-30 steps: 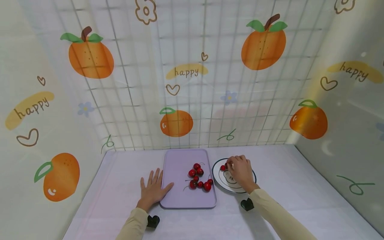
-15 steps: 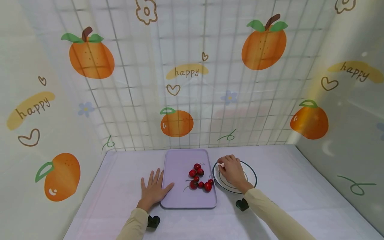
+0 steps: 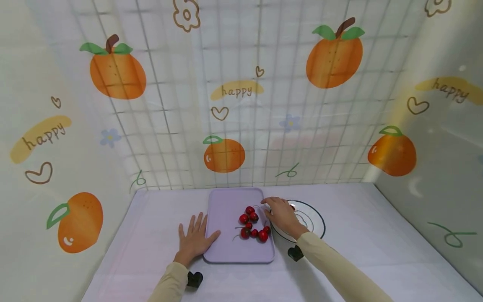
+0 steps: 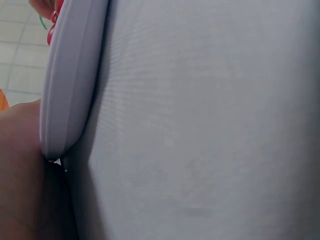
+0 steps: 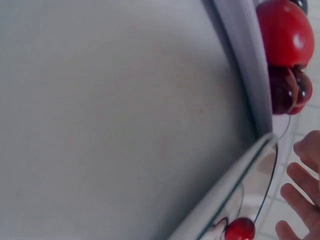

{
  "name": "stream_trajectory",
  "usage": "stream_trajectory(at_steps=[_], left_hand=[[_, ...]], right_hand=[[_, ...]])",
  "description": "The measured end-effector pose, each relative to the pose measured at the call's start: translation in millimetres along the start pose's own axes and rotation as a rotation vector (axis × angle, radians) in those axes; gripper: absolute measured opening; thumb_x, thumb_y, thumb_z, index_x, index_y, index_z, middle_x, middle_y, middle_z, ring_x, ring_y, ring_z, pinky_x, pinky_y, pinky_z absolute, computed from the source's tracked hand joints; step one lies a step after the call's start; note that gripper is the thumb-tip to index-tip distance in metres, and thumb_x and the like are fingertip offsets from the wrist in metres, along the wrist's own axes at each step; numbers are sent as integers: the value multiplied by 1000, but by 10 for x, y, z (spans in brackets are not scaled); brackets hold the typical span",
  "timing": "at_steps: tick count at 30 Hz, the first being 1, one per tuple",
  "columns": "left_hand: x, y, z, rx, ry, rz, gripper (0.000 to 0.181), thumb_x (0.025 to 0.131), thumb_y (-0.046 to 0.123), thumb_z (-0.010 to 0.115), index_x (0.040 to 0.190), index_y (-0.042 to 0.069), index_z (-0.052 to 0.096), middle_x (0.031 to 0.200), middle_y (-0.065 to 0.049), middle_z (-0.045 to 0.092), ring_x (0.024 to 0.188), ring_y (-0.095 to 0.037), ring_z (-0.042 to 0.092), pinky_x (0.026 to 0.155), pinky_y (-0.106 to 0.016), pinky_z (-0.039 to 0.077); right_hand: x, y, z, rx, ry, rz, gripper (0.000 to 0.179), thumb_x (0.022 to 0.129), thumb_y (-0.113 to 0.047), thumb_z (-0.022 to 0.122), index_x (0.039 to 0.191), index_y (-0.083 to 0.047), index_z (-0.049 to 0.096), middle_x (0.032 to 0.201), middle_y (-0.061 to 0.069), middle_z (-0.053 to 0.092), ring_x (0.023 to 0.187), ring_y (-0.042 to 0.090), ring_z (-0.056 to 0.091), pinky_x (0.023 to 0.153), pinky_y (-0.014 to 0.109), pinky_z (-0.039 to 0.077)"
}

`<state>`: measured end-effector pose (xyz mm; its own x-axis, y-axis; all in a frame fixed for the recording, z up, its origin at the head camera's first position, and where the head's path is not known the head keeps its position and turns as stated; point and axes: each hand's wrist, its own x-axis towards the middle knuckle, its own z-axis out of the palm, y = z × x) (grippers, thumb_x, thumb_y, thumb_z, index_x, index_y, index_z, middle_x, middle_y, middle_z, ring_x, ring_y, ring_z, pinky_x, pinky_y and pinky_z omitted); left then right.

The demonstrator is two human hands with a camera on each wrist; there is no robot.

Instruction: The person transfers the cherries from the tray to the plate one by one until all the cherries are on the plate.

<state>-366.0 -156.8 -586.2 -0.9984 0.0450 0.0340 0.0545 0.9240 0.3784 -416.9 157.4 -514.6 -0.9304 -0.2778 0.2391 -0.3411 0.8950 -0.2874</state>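
Note:
My left hand (image 3: pixel 193 243) lies with spread fingers at the left edge of a lilac tray (image 3: pixel 230 247), its thumb over the rim. Several red cherries (image 3: pixel 263 236), some with stems, sit in the tray's right half. My right hand (image 3: pixel 284 217) hovers over the gap between the tray and a white plate (image 3: pixel 318 228) with a dark rim. Its fingers (image 5: pixel 298 197) are apart and nothing shows between them in the right wrist view. One cherry (image 5: pixel 240 230) rests on the plate; the hand covers part of the plate in the head view.
A black heart-shaped piece (image 3: pixel 195 279) is by the left wrist and another black heart (image 3: pixel 295 253) by the right. Behind the white tabletop (image 3: pixel 358 235) hangs a curtain (image 3: pixel 234 121) printed with oranges, in front of a wire grid.
My right hand has moved left from over the plate toward the tray, its fingertips no longer together at a cherry. A cherry on the plate shows behind it. The left hand stays put.

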Motion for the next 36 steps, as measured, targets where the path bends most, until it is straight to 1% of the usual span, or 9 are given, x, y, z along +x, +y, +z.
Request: stream_trajectory(at_steps=[4, 7, 11, 16, 18, 26, 33, 36], left_hand=[[16, -10, -7, 3, -13, 0, 94, 94, 79, 39, 165, 18, 24, 176, -3, 14, 164, -32, 7, 126, -69, -5], [30, -14, 0, 10, -7, -3, 95, 94, 80, 38, 165, 18, 24, 176, -2, 15, 164, -31, 8, 126, -69, -4], [36, -10, 26, 13, -1, -9, 95, 94, 80, 39, 165, 19, 24, 176, -2, 15, 164, -31, 8, 126, -69, -4], [41, -19, 27, 17, 1, -11, 95, 94, 81, 39, 165, 19, 24, 176, -2, 15, 164, -31, 8, 126, -69, -4], [42, -22, 25, 16, 3, -10, 95, 94, 81, 39, 165, 19, 24, 176, -2, 16, 164, -31, 9, 126, -69, -4], [29, -9, 21, 21, -1, -8, 95, 94, 81, 38, 165, 20, 23, 176, -2, 15, 164, -31, 9, 126, -68, -4], [3, 11, -24, 17, -15, -19, 94, 95, 78, 40, 165, 19, 22, 176, -2, 14, 164, -31, 8, 127, -68, -4], [17, -2, -19, 25, -14, -22, 94, 95, 78, 39, 165, 20, 21, 176, -2, 13, 165, -31, 7, 127, -67, -4]], right_hand=[[66, -41, 39, -13, -41, -16, 40, 95, -17, 73, 133, -13, 65, 143, 13, 65, 137, 37, 56, 119, 59, 40], [100, -52, 71, -50, -30, -58, 42, 94, -16, 74, 135, -12, 64, 140, 13, 66, 133, 37, 59, 115, 60, 43], [108, -60, 101, -72, -30, -87, 45, 95, -16, 73, 138, -13, 62, 139, 14, 67, 128, 37, 61, 110, 61, 46], [142, -74, 133, -81, -48, -97, 48, 96, -15, 70, 142, -13, 59, 138, 15, 67, 126, 39, 60, 107, 61, 49], [160, -75, 148, -89, -58, -87, 48, 96, -15, 70, 143, -13, 59, 138, 15, 67, 127, 38, 59, 108, 61, 48], [207, -96, 170, -147, -74, -37, 42, 94, -16, 72, 136, -16, 66, 133, 13, 70, 123, 35, 59, 109, 60, 47], [215, -130, 166, -140, -22, -46, 27, 92, -17, 75, 119, -16, 75, 122, 11, 73, 116, 33, 61, 107, 59, 48], [221, -136, 191, -135, -21, -38, 22, 93, -18, 75, 115, -16, 76, 119, 9, 74, 116, 31, 61, 107, 58, 48]])
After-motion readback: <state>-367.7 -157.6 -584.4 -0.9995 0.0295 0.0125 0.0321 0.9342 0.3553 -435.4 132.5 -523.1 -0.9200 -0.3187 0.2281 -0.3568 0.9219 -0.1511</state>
